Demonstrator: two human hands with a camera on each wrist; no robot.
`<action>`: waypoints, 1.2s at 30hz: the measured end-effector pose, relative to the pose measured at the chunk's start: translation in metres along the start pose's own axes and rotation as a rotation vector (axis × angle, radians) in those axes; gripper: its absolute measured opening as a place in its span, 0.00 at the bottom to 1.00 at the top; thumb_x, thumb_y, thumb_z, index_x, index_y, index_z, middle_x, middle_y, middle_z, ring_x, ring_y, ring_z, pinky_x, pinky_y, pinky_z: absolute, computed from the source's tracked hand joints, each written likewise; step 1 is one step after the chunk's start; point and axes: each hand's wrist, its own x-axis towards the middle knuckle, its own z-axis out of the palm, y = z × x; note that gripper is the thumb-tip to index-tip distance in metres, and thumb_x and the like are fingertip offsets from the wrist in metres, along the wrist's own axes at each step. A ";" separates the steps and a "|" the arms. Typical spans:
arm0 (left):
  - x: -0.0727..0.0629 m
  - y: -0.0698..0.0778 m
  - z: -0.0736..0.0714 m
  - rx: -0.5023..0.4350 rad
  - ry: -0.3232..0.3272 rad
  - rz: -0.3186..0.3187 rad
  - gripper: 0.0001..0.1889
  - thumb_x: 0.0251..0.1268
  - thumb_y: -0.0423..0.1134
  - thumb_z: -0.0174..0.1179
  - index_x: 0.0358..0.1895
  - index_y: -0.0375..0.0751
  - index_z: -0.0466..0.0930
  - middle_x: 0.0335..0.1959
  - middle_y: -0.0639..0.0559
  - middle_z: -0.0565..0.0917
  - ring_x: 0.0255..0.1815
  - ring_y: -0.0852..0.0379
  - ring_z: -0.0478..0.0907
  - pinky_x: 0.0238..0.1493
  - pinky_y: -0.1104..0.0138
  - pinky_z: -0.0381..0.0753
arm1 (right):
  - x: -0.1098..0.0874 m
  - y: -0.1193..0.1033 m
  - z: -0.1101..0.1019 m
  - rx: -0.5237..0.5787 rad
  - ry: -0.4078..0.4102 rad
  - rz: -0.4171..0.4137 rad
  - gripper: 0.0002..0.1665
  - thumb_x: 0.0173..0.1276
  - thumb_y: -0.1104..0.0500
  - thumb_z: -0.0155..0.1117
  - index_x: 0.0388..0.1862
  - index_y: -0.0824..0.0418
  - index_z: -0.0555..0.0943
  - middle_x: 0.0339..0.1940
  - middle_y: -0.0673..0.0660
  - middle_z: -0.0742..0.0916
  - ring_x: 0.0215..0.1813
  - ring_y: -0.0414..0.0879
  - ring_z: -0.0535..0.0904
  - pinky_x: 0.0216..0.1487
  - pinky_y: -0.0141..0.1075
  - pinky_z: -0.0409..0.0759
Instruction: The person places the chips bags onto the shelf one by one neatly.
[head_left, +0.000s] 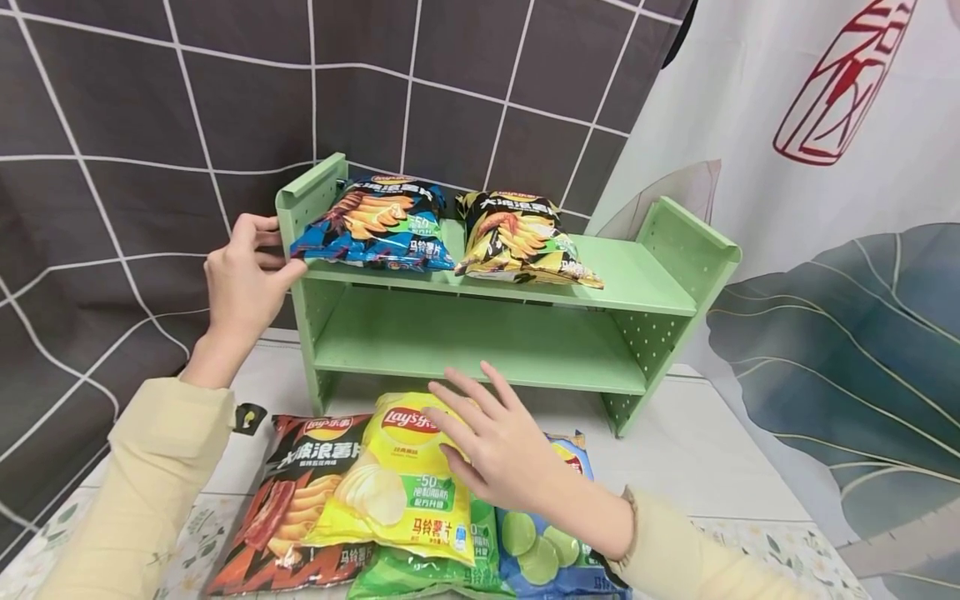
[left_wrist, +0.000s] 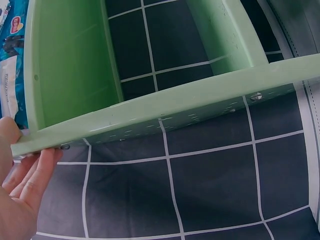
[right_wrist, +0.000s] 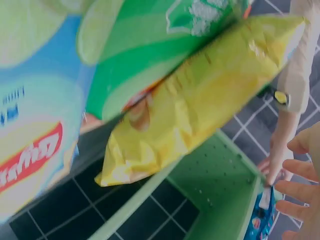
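My left hand (head_left: 243, 275) grips the upper left end of a green two-tier shelf (head_left: 480, 337), thumb at the front edge and fingers against the outer side of the panel. Just inside that panel, a blue bag of chips (head_left: 378, 225) lies on the top tier, beside a black-and-yellow bag of chips (head_left: 521, 237). My right hand (head_left: 498, 442), fingers spread and holding nothing, hovers over the right edge of a yellow bag of chips (head_left: 397, 475). In the right wrist view its fingers show at the right edge, apart from the yellow bag (right_wrist: 200, 100).
Under the yellow bag are a black-and-red bag (head_left: 292, 500) and a green bag (head_left: 427, 571), with a light-blue lime bag (head_left: 540, 554) to the right. The shelf stands on a white table (head_left: 720, 433). Behind it hangs a dark gridded cloth (head_left: 247, 92).
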 end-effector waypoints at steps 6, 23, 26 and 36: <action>0.000 0.000 0.000 0.007 -0.006 -0.004 0.22 0.52 0.34 0.67 0.52 0.34 0.75 0.47 0.38 0.86 0.25 0.98 0.62 0.39 0.90 0.61 | -0.002 -0.012 0.008 0.020 -0.028 -0.029 0.25 0.59 0.50 0.65 0.56 0.55 0.79 0.61 0.56 0.82 0.70 0.54 0.70 0.72 0.55 0.59; 0.000 0.003 -0.001 0.003 -0.009 -0.006 0.22 0.52 0.33 0.66 0.52 0.33 0.75 0.47 0.37 0.86 0.26 0.98 0.63 0.37 0.91 0.61 | -0.012 -0.046 0.018 0.088 -0.125 -0.209 0.27 0.70 0.40 0.49 0.59 0.54 0.77 0.59 0.53 0.83 0.64 0.49 0.76 0.65 0.40 0.71; 0.000 0.003 -0.001 0.001 -0.007 -0.003 0.21 0.52 0.33 0.66 0.52 0.33 0.75 0.47 0.37 0.86 0.25 0.98 0.62 0.37 0.90 0.61 | -0.013 -0.048 0.020 0.109 -0.202 -0.241 0.32 0.69 0.35 0.48 0.63 0.52 0.75 0.64 0.53 0.80 0.67 0.50 0.73 0.66 0.39 0.69; 0.000 0.002 -0.001 -0.008 -0.005 0.004 0.21 0.52 0.33 0.66 0.52 0.33 0.75 0.47 0.37 0.86 0.25 0.98 0.62 0.35 0.91 0.61 | -0.013 -0.052 0.016 0.074 -0.377 -0.237 0.38 0.64 0.37 0.56 0.70 0.49 0.66 0.70 0.52 0.74 0.71 0.53 0.69 0.64 0.40 0.73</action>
